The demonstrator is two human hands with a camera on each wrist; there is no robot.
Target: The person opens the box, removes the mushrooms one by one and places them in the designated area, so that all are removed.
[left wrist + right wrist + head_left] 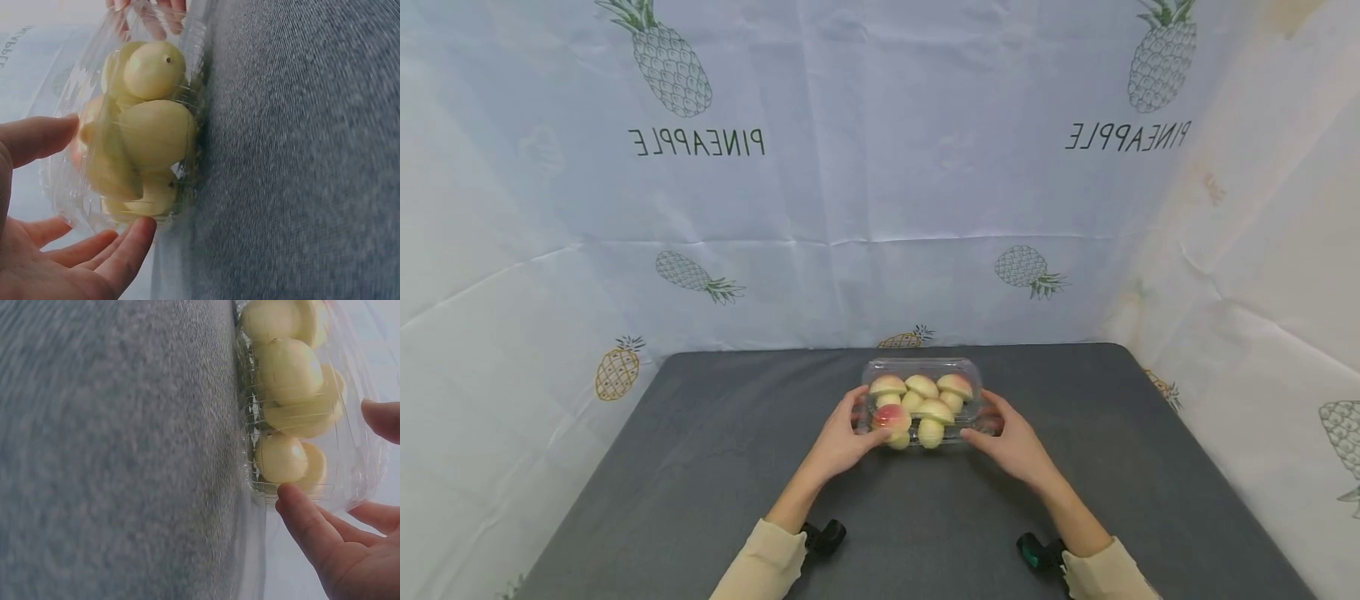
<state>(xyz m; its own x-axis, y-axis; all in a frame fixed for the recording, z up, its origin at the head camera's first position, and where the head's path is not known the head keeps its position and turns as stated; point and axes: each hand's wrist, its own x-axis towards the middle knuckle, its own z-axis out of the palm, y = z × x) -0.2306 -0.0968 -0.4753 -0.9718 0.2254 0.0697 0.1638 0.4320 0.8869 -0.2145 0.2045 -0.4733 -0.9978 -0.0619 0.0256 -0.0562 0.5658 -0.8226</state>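
A clear plastic clamshell box (922, 365) sits near the back of the dark table, holding several toy mushrooms (931, 425) with pale yellow stems and caps, some tinged red. My left hand (842, 437) grips its left end, thumb at the front and fingers round the side. At the opposite end my right hand (1017, 442) holds it the same way. In the left wrist view, the thumb and fingertips of the left hand (81, 262) meet the box wall. The right wrist view has the right hand (356, 556) with fingertips against the box's end. The lid appears closed.
A dark grey cloth covers the table (910, 533). White fabric (880, 183) printed with pineapples hangs behind and along both sides. A black wrist device (825, 537) is on the left wrist, and another black device (1040, 552) is on the right.
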